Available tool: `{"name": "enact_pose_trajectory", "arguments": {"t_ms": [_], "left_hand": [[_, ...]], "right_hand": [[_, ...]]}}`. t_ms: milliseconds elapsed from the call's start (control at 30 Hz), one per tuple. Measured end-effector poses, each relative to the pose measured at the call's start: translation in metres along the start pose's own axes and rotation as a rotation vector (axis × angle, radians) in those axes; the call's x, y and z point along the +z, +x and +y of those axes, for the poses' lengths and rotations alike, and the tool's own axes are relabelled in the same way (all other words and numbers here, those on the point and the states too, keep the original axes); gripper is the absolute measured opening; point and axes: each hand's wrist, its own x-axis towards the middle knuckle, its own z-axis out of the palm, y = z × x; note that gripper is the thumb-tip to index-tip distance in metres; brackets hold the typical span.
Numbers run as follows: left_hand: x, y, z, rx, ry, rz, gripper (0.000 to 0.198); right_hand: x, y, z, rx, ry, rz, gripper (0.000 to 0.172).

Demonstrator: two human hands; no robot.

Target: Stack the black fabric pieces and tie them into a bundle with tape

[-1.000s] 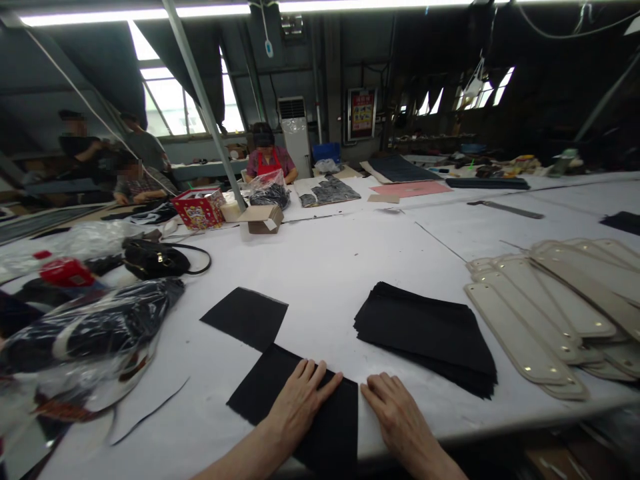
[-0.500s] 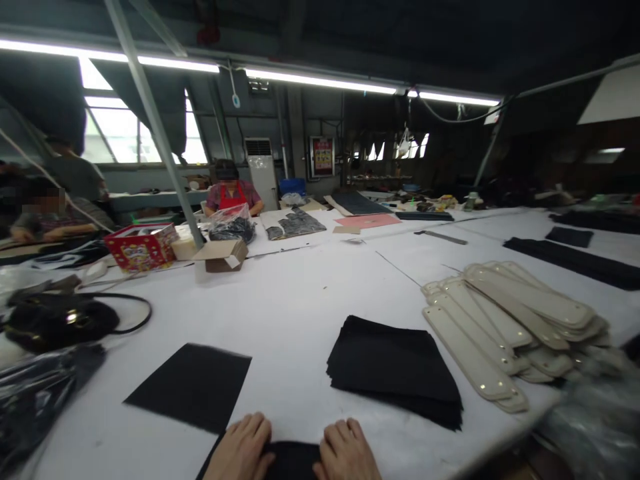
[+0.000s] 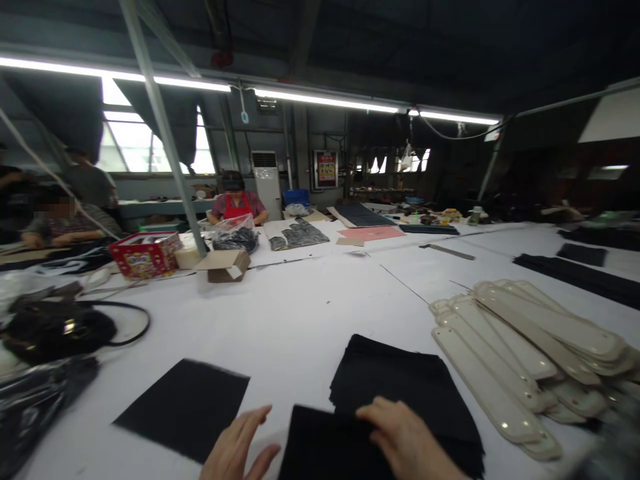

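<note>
Black fabric panel [image 3: 320,447] under the flat, open right hand [image 3: 405,433], open left hand [image 3: 237,447] just off its left edge.

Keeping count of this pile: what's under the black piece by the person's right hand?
The black fabric piece, touched by the right hand, overlaps a stack of black fabric pieces. The part of the stack beneath it is covered, so its layers there cannot be seen.

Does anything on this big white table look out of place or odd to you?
Nothing looks spilled or damaged. One black fabric square lies alone on the table, apart from the black stack; the sheet under the right hand sits crooked across that stack.
</note>
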Motion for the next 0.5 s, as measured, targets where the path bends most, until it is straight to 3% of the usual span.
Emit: {"name": "enact_pose_trajectory", "arguments": {"t_ms": [67, 133, 200, 267, 300, 367, 500], "left_hand": [[-0.018, 0.007, -0.018, -0.138, 0.065, 0.012, 0.042], [-0.032, 0.006, -0.035, -0.289, 0.167, -0.033, 0.042], [-0.040, -0.001, -0.048, -0.417, 0.233, -0.092, 0.048], [-0.042, -0.011, -0.054, -0.488, 0.247, -0.126, 0.053], [-0.040, -0.016, -0.053, -0.494, 0.239, -0.135, 0.055], [-0.030, -0.026, -0.045, -0.459, 0.218, -0.131, 0.057], [0.005, -0.049, -0.008, -0.230, 0.183, -0.157, 0.060]], "right_hand": [[-0.029, 0.021, 0.055, 0.027, 0.014, -0.062, 0.040], [-0.038, 0.043, 0.114, 0.024, -0.037, -0.038, 0.032], [-0.023, 0.062, 0.160, -0.006, -0.139, 0.066, 0.029], [0.007, 0.073, 0.173, -0.044, -0.169, 0.171, 0.033], [0.023, 0.075, 0.166, -0.061, -0.133, 0.197, 0.033], [0.053, 0.071, 0.124, -0.128, -0.010, 0.183, 0.033], [0.095, 0.058, -0.005, -0.303, 0.174, 0.055, 0.027]]}}
